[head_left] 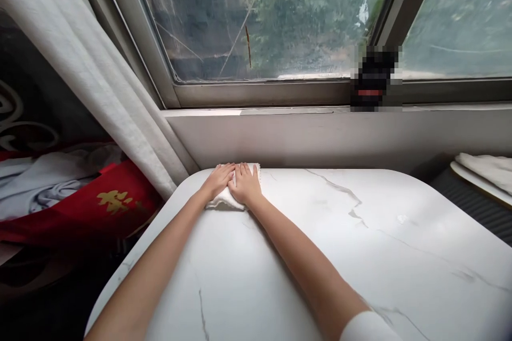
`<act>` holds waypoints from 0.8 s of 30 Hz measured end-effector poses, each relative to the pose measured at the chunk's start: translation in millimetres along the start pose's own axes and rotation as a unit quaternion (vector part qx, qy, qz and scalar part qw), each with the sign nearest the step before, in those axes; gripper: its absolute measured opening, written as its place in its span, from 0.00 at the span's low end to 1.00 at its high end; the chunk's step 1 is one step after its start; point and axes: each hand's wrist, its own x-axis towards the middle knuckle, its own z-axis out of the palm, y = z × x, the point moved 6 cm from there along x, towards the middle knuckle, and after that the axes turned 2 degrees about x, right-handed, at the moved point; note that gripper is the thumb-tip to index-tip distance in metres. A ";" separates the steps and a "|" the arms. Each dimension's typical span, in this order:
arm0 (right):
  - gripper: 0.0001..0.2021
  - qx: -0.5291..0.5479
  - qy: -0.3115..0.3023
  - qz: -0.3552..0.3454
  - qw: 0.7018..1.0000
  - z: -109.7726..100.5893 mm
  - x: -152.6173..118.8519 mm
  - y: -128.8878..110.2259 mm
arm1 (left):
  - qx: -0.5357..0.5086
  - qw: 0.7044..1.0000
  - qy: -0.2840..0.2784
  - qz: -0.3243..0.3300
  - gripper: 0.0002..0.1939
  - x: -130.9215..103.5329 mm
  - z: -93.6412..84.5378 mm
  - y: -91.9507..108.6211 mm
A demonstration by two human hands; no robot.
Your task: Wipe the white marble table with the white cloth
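White sleeve (367, 327) nearest, lower right, cut off by the frame. Left hand (218, 179) and right hand (246, 185) laid flat, close together, fingers extended, over a white cloth (226, 201). Cloth directly beneath both, near the far edge of the table (304, 240); its middle covered. Table's near edge out of view. Beyond, a dark object (375, 79) by the window (296, 21): pixelated, unidentifiable.

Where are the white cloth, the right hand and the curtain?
White cloth (226, 200), head view: the uncovered part nearest the camera.
Right hand (245, 186), head view: the back of the hand.
Curtain (94, 66), head view: midway along the fabric.
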 end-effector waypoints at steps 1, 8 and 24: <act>0.29 -0.002 0.005 -0.003 1.000 0.3 1.8 -0.1 | 0.001 1.000 0.004 -0.003 0.24 1.1 0.3 -1.7; 0.28 0.001 -0.004 -0.041 0.999 -4.7 -16.7 -9.6 | 0.048 0.999 0.022 0.005 0.25 -23.7 -0.9 7.5; 0.32 0.121 -0.080 -0.156 0.977 -22.5 -185.8 -136.7 | 0.061 0.993 0.044 0.088 0.28 -255.3 -58.8 56.7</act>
